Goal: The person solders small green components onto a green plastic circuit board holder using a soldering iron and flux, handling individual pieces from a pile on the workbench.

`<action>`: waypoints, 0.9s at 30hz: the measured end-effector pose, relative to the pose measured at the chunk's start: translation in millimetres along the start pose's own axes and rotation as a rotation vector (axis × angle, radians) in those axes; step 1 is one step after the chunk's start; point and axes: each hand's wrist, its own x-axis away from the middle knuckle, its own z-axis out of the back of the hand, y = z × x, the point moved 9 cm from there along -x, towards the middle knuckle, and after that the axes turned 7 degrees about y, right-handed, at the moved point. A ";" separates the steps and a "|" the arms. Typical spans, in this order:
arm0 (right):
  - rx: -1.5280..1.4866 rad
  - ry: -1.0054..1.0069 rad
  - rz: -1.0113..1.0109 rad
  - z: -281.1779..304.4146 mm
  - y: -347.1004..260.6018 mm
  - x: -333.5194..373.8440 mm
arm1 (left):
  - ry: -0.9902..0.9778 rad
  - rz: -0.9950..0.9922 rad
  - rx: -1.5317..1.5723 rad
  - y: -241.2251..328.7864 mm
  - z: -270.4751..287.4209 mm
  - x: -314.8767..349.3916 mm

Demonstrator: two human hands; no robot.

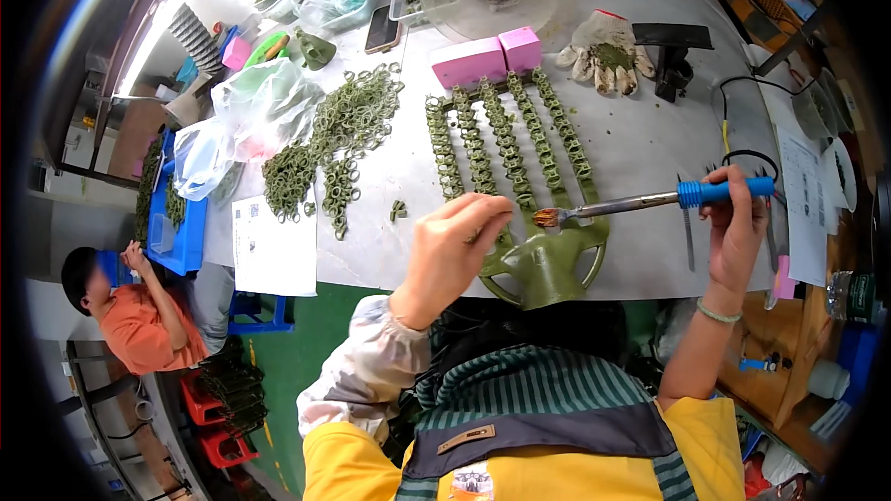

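Observation:
My right hand [736,232] grips the blue handle of a soldering iron [640,203]. Its browned, crusted tip points left, over a green wax-like piece [546,271]. That piece has a rounded base with openings at its sides, and several long arms lined with small green rings [512,153] reach away from me. Just left of the tip, my left hand [455,246] is closed in a pinch; whatever it pinches is too small or hidden to make out. A few loose green rings [398,211] lie to the left of the piece.
A large heap of green rings [325,144] lies left, beside plastic bags [264,111] and a printed sheet [274,246]. Pink blocks [469,63], a stained glove [606,54] and a black stand [672,56] stand beyond. At far left sits a person in orange [153,325].

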 end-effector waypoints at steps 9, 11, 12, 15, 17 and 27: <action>-0.096 -0.076 -0.072 -21.9 19.1 0.8 | 0.011 -0.219 -0.271 2.4 -32.6 -4.9; -0.058 -0.084 -0.060 -19.4 14.3 -0.2 | 0.011 -0.224 -0.294 4.4 -30.6 -5.2; -0.020 -0.023 -0.038 -10.0 9.4 -2.4 | 0.012 -0.231 -0.310 6.4 -29.9 -5.5; 0.003 0.023 0.016 3.7 -4.8 -4.2 | -0.015 -0.221 -0.292 4.1 -33.1 -6.7; 0.002 0.017 0.012 11.6 -6.5 -6.3 | -0.051 -0.237 -0.246 4.7 -24.7 -12.9; -0.014 -0.018 0.029 9.2 -10.6 0.2 | 0.007 0.009 -0.863 -163.4 113.3 23.9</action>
